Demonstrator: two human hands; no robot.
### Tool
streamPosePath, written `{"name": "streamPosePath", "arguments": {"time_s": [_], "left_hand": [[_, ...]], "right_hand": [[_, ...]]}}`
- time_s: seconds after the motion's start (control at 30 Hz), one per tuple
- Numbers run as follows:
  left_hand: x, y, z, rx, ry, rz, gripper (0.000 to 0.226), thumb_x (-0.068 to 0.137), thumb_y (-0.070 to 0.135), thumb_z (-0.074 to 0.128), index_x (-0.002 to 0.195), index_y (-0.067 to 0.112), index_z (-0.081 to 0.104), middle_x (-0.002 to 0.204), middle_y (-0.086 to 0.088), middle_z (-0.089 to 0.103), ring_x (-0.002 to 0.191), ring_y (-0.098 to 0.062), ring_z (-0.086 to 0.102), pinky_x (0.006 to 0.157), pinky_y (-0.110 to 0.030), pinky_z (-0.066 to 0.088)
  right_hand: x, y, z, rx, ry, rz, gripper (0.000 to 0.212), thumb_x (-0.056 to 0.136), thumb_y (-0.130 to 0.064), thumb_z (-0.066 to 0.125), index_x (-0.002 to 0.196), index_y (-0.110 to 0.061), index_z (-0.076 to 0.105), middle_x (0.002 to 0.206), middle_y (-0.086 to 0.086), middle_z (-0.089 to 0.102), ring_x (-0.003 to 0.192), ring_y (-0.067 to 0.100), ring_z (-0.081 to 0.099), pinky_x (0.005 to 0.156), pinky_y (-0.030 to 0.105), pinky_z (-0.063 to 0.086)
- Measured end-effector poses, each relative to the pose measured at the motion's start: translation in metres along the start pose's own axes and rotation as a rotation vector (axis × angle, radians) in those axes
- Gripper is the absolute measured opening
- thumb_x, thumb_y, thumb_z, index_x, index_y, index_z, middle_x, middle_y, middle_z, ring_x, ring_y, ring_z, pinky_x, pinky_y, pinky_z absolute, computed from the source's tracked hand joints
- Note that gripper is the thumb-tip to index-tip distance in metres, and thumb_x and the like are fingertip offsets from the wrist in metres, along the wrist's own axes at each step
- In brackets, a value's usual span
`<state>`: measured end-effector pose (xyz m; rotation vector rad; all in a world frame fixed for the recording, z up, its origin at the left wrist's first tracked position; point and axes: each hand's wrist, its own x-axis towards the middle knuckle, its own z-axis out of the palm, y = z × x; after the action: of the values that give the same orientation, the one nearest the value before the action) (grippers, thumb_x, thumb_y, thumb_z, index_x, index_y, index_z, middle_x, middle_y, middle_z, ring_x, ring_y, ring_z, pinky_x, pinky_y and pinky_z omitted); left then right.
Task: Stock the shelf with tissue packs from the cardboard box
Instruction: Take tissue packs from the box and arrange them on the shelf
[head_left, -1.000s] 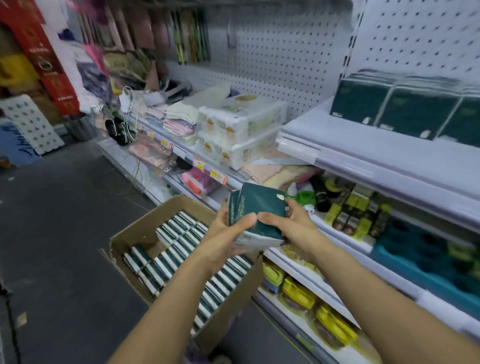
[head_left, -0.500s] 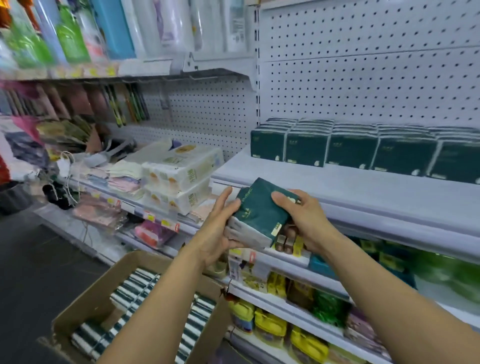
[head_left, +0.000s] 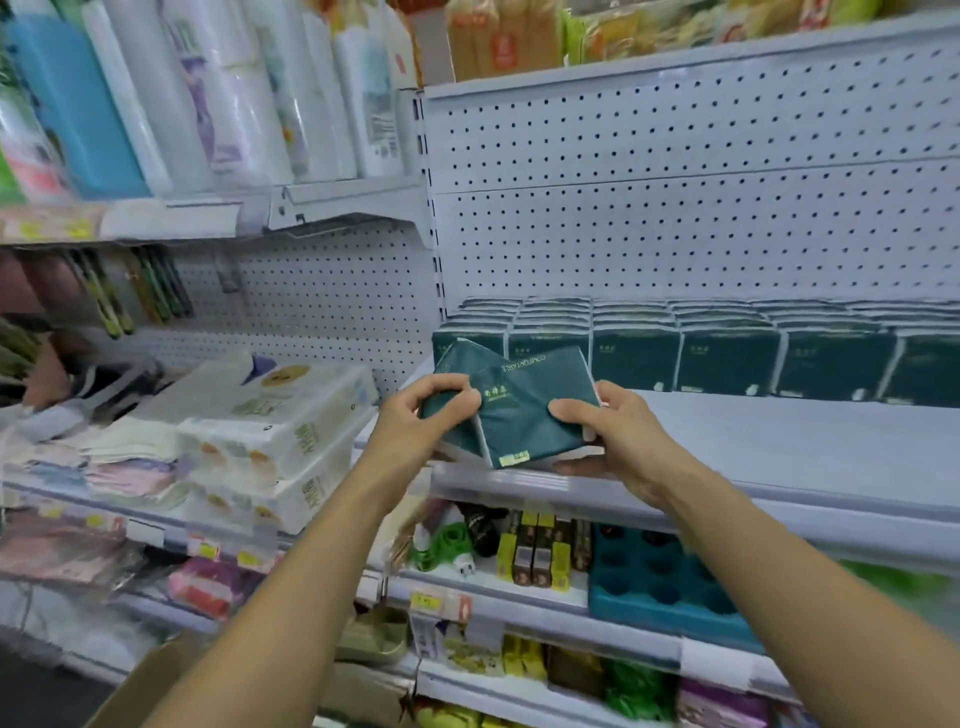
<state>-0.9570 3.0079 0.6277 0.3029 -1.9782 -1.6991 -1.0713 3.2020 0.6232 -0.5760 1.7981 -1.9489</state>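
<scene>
Two dark green tissue packs are fanned apart above the front edge of the white shelf (head_left: 779, 457). My left hand (head_left: 415, 421) grips the left tissue pack (head_left: 457, 369) by its lower end. My right hand (head_left: 613, 421) grips the right tissue pack (head_left: 524, 410) at its right side, thumb on its face. Behind them a row of dark green tissue packs (head_left: 727, 353) stands along the shelf's pegboard back. Only a brown corner of the cardboard box (head_left: 156, 680) shows at the bottom left, partly behind my left forearm.
White tissue bundles (head_left: 270, 426) are stacked on the shelf to the left. Bottles and rolls (head_left: 208, 93) fill the upper left shelf. Below the white shelf sit small goods and a teal tray (head_left: 670, 587). A wide bare strip of shelf lies in front of the green row.
My view has risen from the box to the shelf. Both hands lifted the packs up to the shelf's front edge, and the packs have been spread apart into two.
</scene>
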Motion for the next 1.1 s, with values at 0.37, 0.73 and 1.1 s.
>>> {"name": "streamPosePath", "arguments": {"time_s": [0.37, 0.73, 1.1], "left_hand": [[0.058, -0.02, 0.008, 0.069, -0.157, 0.117, 0.036, 0.084, 0.007, 0.076, 0.116, 0.021, 0.067, 0.111, 0.003, 0.07, 0.1, -0.019, 0.069, 0.076, -0.034, 0.061], [0.105, -0.047, 0.037, 0.024, -0.242, 0.044, 0.055, 0.073, 0.012, 0.086, 0.115, 0.029, 0.055, 0.119, 0.002, 0.066, 0.107, -0.019, 0.066, 0.092, -0.044, 0.056], [0.11, -0.045, 0.062, 0.093, -0.252, 0.065, 0.038, 0.076, 0.014, 0.084, 0.105, 0.033, 0.072, 0.105, 0.002, 0.073, 0.104, -0.031, 0.066, 0.088, -0.047, 0.057]], "right_hand": [[0.026, 0.008, -0.062, -0.371, 0.209, -0.063, 0.026, 0.083, -0.022, 0.076, 0.096, -0.003, 0.064, 0.083, 0.008, 0.066, 0.07, 0.016, 0.061, 0.065, 0.026, 0.047], [0.056, 0.015, -0.116, -0.53, 0.602, -0.131, 0.047, 0.077, -0.02, 0.082, 0.108, -0.009, 0.048, 0.095, 0.007, 0.055, 0.077, 0.015, 0.05, 0.063, 0.02, 0.044], [0.099, 0.021, -0.126, -0.606, 0.598, -0.242, 0.043, 0.077, -0.022, 0.082, 0.106, -0.012, 0.051, 0.089, -0.003, 0.053, 0.077, 0.014, 0.05, 0.065, 0.017, 0.041]]}}
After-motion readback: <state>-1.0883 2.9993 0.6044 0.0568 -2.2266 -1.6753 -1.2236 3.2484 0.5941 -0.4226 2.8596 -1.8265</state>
